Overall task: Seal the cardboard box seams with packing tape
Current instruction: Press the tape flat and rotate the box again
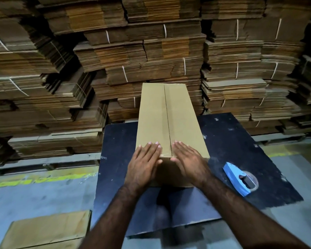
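Stacked bundles of flattened cardboard (151,51), many tied with white string, fill the whole background from floor to the top of the view. In front of them stands a dark, scuffed bench (232,146) on a grey floor (34,198) marked with a worn yellow line (34,178). On the bench lies a long, narrow cardboard box (154,112), its length running away from the person, its two top flaps closed so that the centre seam (167,114) runs down the middle. A strip of clear tape seems to lie along the seam and to fold over the near edge, though the sheen is too faint to be sure. The left hand (144,164) rests flat on the near end of the box, left of the seam, fingers straight and spread, thumb hanging over the near edge; its grip is released and it only presses. The right hand (188,160) mirrors it just right of the seam, fingers likewise straight, palm over the corner of the top, grip released as well. To the right on the bench, well apart from the box, lies a blue tape dispenser (241,178) on its side, with a roll showing beneath it. At the lower left, on the floor, lies a flat piece of cardboard (47,230).
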Demonstrator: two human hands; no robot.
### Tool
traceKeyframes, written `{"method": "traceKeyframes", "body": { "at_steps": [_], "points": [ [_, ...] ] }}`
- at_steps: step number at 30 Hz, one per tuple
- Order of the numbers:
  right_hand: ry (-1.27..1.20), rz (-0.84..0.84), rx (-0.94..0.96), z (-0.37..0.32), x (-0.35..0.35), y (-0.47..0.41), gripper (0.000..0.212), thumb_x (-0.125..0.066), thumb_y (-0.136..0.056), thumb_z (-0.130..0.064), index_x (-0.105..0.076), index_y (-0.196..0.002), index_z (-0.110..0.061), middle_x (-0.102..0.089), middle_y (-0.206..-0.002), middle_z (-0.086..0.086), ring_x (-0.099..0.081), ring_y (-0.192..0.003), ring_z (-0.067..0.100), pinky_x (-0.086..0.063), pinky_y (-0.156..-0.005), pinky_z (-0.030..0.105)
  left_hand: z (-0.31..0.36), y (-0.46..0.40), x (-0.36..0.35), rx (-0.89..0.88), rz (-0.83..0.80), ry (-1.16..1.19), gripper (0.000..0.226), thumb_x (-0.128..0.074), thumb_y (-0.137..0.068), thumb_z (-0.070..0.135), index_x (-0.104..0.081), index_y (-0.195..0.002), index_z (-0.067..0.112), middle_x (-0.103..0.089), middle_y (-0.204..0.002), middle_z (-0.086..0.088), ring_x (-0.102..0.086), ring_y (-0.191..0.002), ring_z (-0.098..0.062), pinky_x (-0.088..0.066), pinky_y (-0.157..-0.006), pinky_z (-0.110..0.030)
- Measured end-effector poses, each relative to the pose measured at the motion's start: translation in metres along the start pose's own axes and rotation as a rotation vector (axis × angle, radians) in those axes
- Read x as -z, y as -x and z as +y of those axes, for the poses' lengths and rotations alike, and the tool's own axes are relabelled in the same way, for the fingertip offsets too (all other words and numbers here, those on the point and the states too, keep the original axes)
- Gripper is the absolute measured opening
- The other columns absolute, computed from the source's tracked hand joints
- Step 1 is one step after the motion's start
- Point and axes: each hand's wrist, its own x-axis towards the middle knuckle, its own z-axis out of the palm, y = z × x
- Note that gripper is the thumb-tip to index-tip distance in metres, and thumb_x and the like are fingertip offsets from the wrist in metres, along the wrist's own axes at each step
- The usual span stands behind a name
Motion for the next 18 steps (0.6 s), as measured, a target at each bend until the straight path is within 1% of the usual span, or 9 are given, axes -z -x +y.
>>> {"method": "traceKeyframes", "body": {
  "at_steps": [2, 6, 8, 10, 11, 12, 14, 16, 18],
  "points": [
    [-0.044, 0.012, -0.068, -0.001, 0.006, -0.001, 0.071, -0.01, -0.104, -0.049, -0.055, -0.138, -0.007, -0.054, -0.141, 0.011, -0.051, -0.132, 0.025, -0.028, -0.111, 0.044, 0.013, -0.008, -0.004, 0.039, 0.013, 0.034, 0.045, -0.039, -0.102, 0.033, -0.06, -0.136, 0.013, -0.057, -0.143, -0.004, -0.051, -0.134, -0.023, -0.034, -0.112, -0.043],
    [0.053, 0.063, -0.021, -0.001, 0.0, 0.003, 0.064, -0.015, -0.106, -0.04, -0.064, -0.128, -0.006, -0.063, -0.132, 0.011, -0.06, -0.122, 0.024, -0.043, -0.103, 0.045, 0.022, -0.014, -0.016, 0.098, -0.008, -0.005, 0.049, -0.03, -0.105, 0.038, -0.059, -0.137, 0.015, -0.057, -0.143, -0.003, -0.052, -0.133, -0.023, -0.039, -0.107, -0.043],
    [0.08, 0.055, 0.049, 0.008, -0.005, 0.005, 0.044, -0.043, -0.101, -0.031, -0.059, -0.134, -0.007, -0.059, -0.137, 0.011, -0.057, -0.126, 0.024, -0.041, -0.104, 0.045, 0.018, -0.012, -0.017, 0.044, -0.012, -0.049, 0.048, -0.034, -0.104, 0.037, -0.056, -0.14, 0.016, -0.053, -0.147, -0.002, -0.049, -0.136, -0.022, -0.039, -0.107, -0.042],
    [0.072, 0.001, 0.098, 0.015, -0.003, 0.008, 0.056, -0.069, -0.089, -0.023, -0.052, -0.14, -0.008, -0.053, -0.143, 0.011, -0.051, -0.132, 0.024, -0.038, -0.108, 0.045, 0.013, -0.009, -0.012, -0.027, -0.032, -0.085, 0.05, -0.037, -0.1, 0.036, -0.053, -0.142, 0.016, -0.05, -0.149, -0.002, -0.048, -0.137, -0.022, -0.04, -0.108, -0.041],
    [0.068, -0.044, 0.111, 0.017, 0.001, 0.01, 0.061, -0.072, -0.087, -0.023, -0.049, -0.142, -0.007, -0.052, -0.144, 0.011, -0.049, -0.133, 0.024, -0.036, -0.11, 0.044, 0.012, -0.008, -0.01, -0.039, -0.049, -0.094, 0.052, -0.037, -0.099, 0.037, -0.052, -0.143, 0.016, -0.049, -0.15, -0.002, -0.047, -0.138, -0.022, -0.04, -0.108, -0.041],
    [0.081, -0.048, 0.132, 0.02, 0.003, 0.011, 0.06, -0.068, -0.09, -0.025, -0.047, -0.143, -0.007, -0.05, -0.146, 0.011, -0.048, -0.135, 0.025, -0.032, -0.111, 0.044, 0.011, -0.009, -0.008, -0.038, -0.06, -0.091, 0.053, -0.037, -0.098, 0.039, -0.052, -0.144, 0.016, -0.049, -0.15, -0.002, -0.047, -0.138, -0.022, -0.04, -0.109, -0.041],
    [0.081, -0.061, 0.09, 0.023, 0.012, 0.013, 0.055, -0.04, -0.102, -0.039, -0.043, -0.146, -0.008, -0.044, -0.15, 0.011, -0.042, -0.139, 0.024, -0.023, -0.115, 0.042, 0.014, -0.013, -0.007, 0.009, -0.062, -0.054, 0.053, -0.037, -0.1, 0.043, -0.053, -0.143, 0.017, -0.049, -0.15, -0.001, -0.046, -0.138, -0.021, -0.039, -0.11, -0.041],
    [0.018, -0.078, 0.004, 0.024, 0.019, 0.012, 0.069, -0.009, -0.102, -0.049, -0.039, -0.148, -0.008, -0.039, -0.153, 0.01, -0.035, -0.143, 0.023, -0.014, -0.117, 0.039, 0.025, -0.017, -0.011, 0.062, -0.053, -0.015, 0.05, -0.037, -0.101, 0.042, -0.055, -0.141, 0.018, -0.051, -0.149, -0.001, -0.047, -0.138, -0.02, -0.039, -0.11, -0.042],
    [0.009, -0.116, -0.011, 0.023, 0.02, 0.011, 0.074, 0.001, -0.1, -0.05, -0.034, -0.151, -0.008, -0.033, -0.156, 0.009, -0.029, -0.146, 0.022, -0.007, -0.118, 0.037, 0.037, -0.023, -0.015, 0.067, -0.073, -0.031, 0.051, -0.036, -0.1, 0.041, -0.053, -0.143, 0.018, -0.05, -0.149, -0.001, -0.046, -0.139, -0.022, -0.04, -0.11, -0.044]
  ]
}}
